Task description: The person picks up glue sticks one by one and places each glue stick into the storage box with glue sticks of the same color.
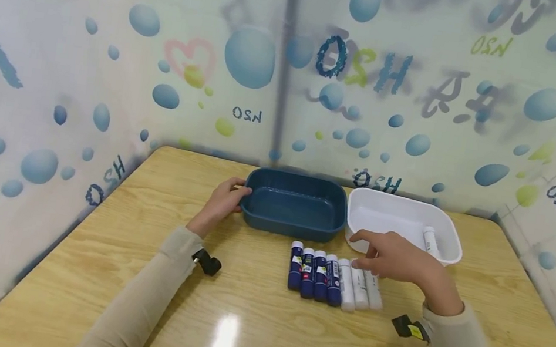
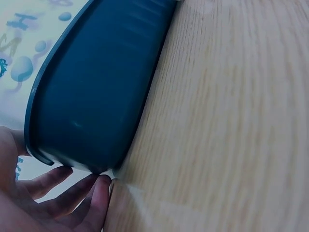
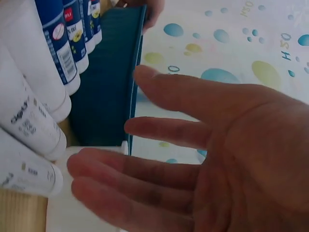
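Observation:
My left hand (image 1: 220,204) grips the left end of a dark blue plastic basin (image 1: 291,229), thumb at the rim and fingertips against the outer wall, as the left wrist view shows. My right hand (image 1: 399,259) hovers over the right end of a row of glue sticks, palm empty and fingers loosely bent. In that row lie several blue glue sticks (image 1: 320,277) and three white glue sticks (image 1: 347,287), side by side. One more white glue stick (image 1: 430,241) leans inside a white basin (image 1: 384,218), near its right end. Nothing lies in the blue basin.
Both basins stand side by side at the back of a wooden table (image 1: 251,288), close to a curtain (image 1: 198,132) printed with drops. Dark wrist-camera mounts (image 1: 207,262) hang at the cuffs of both light sleeves.

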A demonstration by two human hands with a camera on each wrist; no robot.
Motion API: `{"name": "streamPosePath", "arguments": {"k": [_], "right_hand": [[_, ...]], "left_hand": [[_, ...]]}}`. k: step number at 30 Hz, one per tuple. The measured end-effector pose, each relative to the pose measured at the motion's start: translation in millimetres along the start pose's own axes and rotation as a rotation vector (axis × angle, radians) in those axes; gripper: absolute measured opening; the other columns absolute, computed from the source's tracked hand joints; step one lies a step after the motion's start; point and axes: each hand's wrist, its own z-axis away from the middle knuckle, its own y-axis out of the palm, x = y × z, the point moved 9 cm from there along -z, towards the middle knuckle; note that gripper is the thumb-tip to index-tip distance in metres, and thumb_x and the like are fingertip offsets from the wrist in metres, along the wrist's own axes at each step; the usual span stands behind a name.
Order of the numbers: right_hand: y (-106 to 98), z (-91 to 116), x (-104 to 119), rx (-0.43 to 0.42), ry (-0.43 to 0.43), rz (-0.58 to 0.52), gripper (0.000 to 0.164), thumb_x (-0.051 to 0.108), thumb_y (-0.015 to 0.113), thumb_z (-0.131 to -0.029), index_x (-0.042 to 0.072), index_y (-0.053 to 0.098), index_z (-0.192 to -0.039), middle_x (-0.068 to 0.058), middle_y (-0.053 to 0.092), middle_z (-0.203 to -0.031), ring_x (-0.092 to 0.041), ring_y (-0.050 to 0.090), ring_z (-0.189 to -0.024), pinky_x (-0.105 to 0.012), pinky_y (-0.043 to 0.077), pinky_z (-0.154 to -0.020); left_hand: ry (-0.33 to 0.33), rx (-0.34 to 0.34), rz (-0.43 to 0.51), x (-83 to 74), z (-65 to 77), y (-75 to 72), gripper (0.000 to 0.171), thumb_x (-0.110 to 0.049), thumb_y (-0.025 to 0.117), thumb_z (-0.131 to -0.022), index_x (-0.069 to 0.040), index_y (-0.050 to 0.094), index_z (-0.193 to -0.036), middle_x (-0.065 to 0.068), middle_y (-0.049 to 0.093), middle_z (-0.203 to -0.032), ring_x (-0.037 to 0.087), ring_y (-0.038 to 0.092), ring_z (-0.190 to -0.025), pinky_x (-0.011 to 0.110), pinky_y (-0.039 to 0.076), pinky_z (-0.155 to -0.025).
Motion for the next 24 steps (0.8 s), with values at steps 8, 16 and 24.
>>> {"name": "streamPosePath", "arguments": {"k": [8, 16, 24], "right_hand": [[7, 6, -23, 0.071, 0.183, 0.026, 0.054, 0.023, 0.078, -0.093, 0.011, 0.058, -0.142, -0.009, 0.067, -0.103, -0.02, 0.064, -0.077, -0.035, 0.057, -0.065], [16, 8, -44, 0.103, 0.334, -0.013, 0.063, 0.02, 0.083, -0.088, 0.011, 0.054, -0.143, -0.012, 0.064, -0.104, -0.026, 0.065, -0.082, -0.038, 0.059, -0.069], [20, 3, -46, 0.131, 0.336, -0.05, 0.061, 0.02, 0.081, -0.089, 0.01, 0.052, -0.142, -0.012, 0.066, -0.097, -0.025, 0.066, -0.083, -0.039, 0.061, -0.071]], "left_hand": [[0.011, -0.002, -0.006, -5.2, 0.8, 0.4, 0.051, -0.035, 0.052, -0.107, -0.01, 0.047, -0.151, 0.019, 0.057, -0.143, 0.032, 0.062, -0.123, 0.041, 0.057, -0.096], [0.006, -0.005, -0.011, -1.7, -0.5, 3.1, 0.05, -0.035, 0.053, -0.106, -0.01, 0.049, -0.149, 0.017, 0.059, -0.14, 0.027, 0.064, -0.115, 0.031, 0.058, -0.084], [0.003, -0.002, -0.007, 0.4, -0.5, 2.3, 0.051, -0.035, 0.052, -0.107, -0.01, 0.047, -0.151, 0.018, 0.057, -0.143, 0.03, 0.063, -0.12, 0.036, 0.058, -0.091]]}}
